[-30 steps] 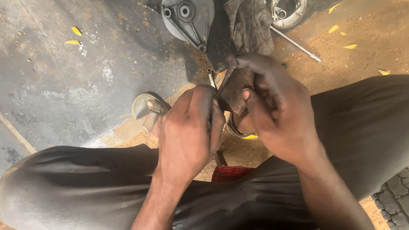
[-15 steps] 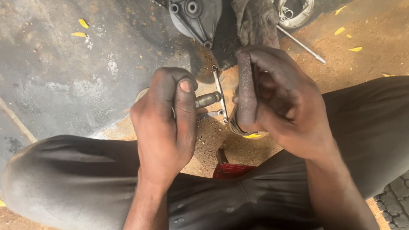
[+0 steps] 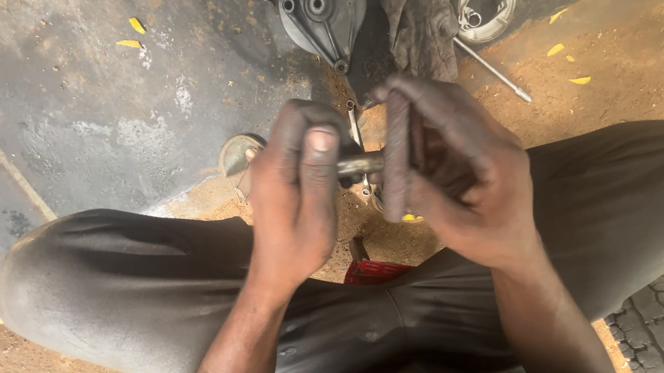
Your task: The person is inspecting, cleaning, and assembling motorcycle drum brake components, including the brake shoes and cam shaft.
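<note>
Short metal shaft (image 3: 360,165) being gripped by closed left hand (image 3: 298,193); dark flat piece (image 3: 398,157) being clasped by right hand (image 3: 459,175); grey drum plate (image 3: 323,7) lying beyond

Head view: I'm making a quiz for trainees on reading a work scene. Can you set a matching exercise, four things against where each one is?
Things:
1. metal rod
2. grey rag
3. round metal plate
4. tyre

Places:
A. bottom right corner
B. between the left hand and right hand
C. top centre, on the ground
D. on the ground just right of the plate

Pairs: 1-B, 2-D, 3-C, 4-A
</note>
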